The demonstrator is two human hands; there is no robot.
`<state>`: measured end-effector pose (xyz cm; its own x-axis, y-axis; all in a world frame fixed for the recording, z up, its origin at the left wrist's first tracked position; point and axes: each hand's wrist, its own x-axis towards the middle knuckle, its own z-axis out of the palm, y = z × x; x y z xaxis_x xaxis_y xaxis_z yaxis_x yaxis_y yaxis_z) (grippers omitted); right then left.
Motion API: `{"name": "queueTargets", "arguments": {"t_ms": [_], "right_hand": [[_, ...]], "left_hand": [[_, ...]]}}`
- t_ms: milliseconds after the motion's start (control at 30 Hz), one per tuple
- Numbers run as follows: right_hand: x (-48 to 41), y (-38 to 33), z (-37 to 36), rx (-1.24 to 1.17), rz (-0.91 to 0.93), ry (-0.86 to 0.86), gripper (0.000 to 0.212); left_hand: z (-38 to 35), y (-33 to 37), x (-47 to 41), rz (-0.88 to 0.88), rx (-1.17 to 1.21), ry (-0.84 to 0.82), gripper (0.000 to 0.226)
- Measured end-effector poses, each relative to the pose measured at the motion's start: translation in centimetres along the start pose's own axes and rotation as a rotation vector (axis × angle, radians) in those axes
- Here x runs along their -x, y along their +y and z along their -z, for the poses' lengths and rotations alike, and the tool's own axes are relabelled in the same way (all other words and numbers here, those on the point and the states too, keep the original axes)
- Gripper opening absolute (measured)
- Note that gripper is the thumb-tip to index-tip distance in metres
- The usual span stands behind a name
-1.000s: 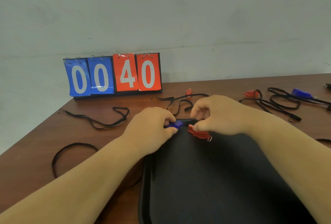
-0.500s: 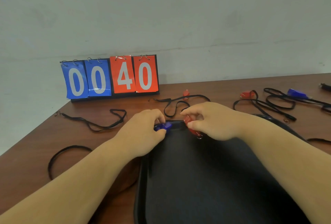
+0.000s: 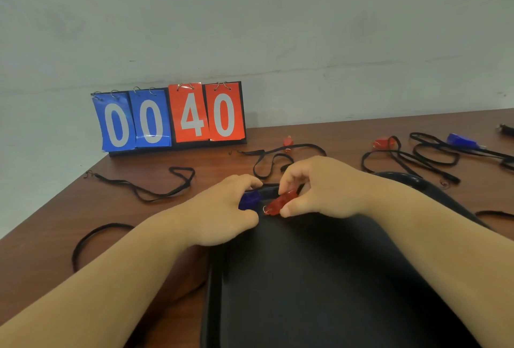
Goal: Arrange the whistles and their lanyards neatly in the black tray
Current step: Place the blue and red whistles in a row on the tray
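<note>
Right hand (image 3: 322, 189) pinches red whistle (image 3: 279, 204), long axis slanting toward tray's (image 3: 306, 278) far-left corner; left hand (image 3: 222, 208) grips blue whistle (image 3: 249, 200) just beside (nearly touching).

Five whistles and one tray in front of you.
You count one red whistle (image 3: 281, 204) and one blue whistle (image 3: 250, 200) at the one black tray (image 3: 306, 292). Two more red and one more blue are on the table (image 3: 41, 250). There is one scoreboard (image 3: 172, 116) with four cards, and two lanyards (image 3: 144, 186) at left; the tangle at right can't be counted.
</note>
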<state>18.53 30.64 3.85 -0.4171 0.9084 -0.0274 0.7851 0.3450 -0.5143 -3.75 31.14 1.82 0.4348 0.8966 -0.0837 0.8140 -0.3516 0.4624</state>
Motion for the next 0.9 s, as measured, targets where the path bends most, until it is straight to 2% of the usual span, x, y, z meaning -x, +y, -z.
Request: {"name": "queueTargets", "arguments": {"t_ms": [67, 133, 267, 367, 467, 600, 900], "right_hand": [[0.1, -0.2, 0.0, 0.012, 0.005, -0.039, 0.027], [0.2, -0.2, 0.0, 0.043, 0.011, -0.04, 0.026], [-0.1, 0.0, 0.0, 0.13, 0.051, 0.017, 0.023], [-0.5, 0.2, -0.4, 0.167, 0.074, 0.071, 0.028], [-1.0, 0.8, -1.1, 0.146, 0.069, 0.112, 0.034], [-1.6, 1.7, -1.5, 0.068, 0.072, 0.161, 0.025], [-1.8, 2.2, -1.7, 0.011, 0.083, 0.186, 0.021]], "left_hand": [[-0.2, 0.1, 0.0, 0.007, 0.041, -0.04, 0.067], [-0.3, 0.2, -0.1, 0.003, 0.09, -0.014, 0.063], [-0.5, 0.1, -0.5, -0.013, 0.162, 0.051, 0.056], [-0.6, -0.1, -0.8, -0.029, 0.171, 0.073, 0.054], [-0.7, -0.3, -0.9, -0.053, 0.171, 0.077, 0.056], [-0.7, -0.3, -0.8, -0.062, 0.163, 0.082, 0.061], [-1.0, -0.1, -1.0, -0.066, 0.108, 0.186, 0.048]]}}
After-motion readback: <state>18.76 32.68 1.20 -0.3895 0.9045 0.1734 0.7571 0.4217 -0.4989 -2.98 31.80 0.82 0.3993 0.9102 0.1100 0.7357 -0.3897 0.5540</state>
